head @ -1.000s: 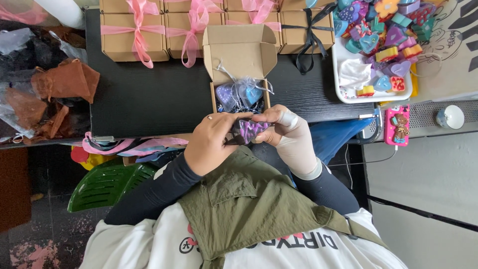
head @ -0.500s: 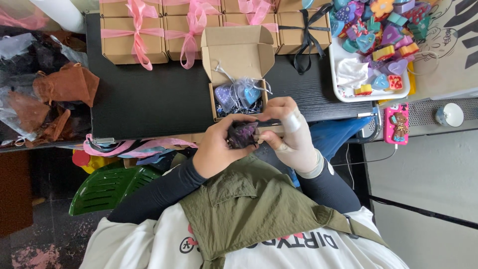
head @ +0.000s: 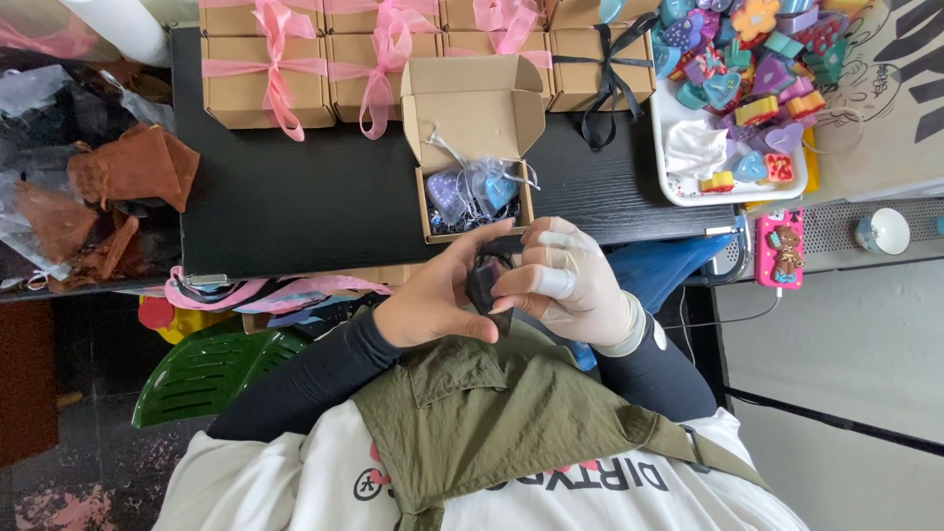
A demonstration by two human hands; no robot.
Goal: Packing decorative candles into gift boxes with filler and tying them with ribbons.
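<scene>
**Dark pouch held over tabletop edge**

I see both hands, bare left hand [head: 433, 300] and gloved right hand [head: 570, 285], pinching a small dark pouch [head: 484, 285] just below the open box [head: 472, 147]. Looks light, soft; grip by edges.

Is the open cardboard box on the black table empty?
No, the open cardboard box holds heart-shaped pieces in clear wrap.

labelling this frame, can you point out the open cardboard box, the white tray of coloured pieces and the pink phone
open cardboard box [head: 472, 98], head view, on the inside of its raised lid
white tray [head: 688, 192], head view, on its bare front rim
pink phone [head: 784, 248], head view, on the middle of its case
</scene>
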